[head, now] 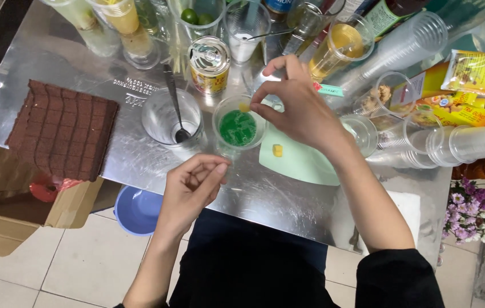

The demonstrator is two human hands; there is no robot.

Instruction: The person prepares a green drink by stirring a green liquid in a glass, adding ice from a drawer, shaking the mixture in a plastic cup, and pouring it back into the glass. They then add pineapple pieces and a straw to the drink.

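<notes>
Between the right hand's thumb and forefinger sits a small yellow cube, pinched lightly and held just over the rim of the cup with green liquid in it, likely so that it hangs above the cup's mouth. The cube is too small to show a long axis or any pointing direction; the cup stands upright, mouth up toward the camera. The other right fingers fan up and away, clear of the rim. Just below that cup, the left hand curls loosely, thumb tip meeting forefinger near the cup's base; whether it grips anything I cannot tell. Right of the pinching fingers, a second yellow cube lies on a pale green board. Left of the fingers, a clear cup holds a spoon whose handle leans away from the person. Beyond it stands a can.
</notes>
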